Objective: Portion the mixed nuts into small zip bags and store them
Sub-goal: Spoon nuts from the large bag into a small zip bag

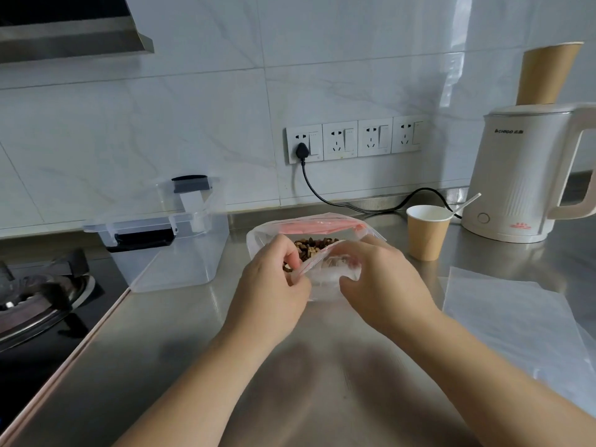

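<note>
Your left hand [274,279] pinches the mouth of the small zip bag [325,279], and your right hand [383,285] curls round its other side. The bag is held up off the bench [322,366], mouth running left to right. The mixed nuts [314,246] sit just beyond your fingertips in the big open bag [261,237]. The left hand looks nearer for scooping. Paper cup [425,233] right, clear container [171,250] left; open bench lies towards you.
</note>
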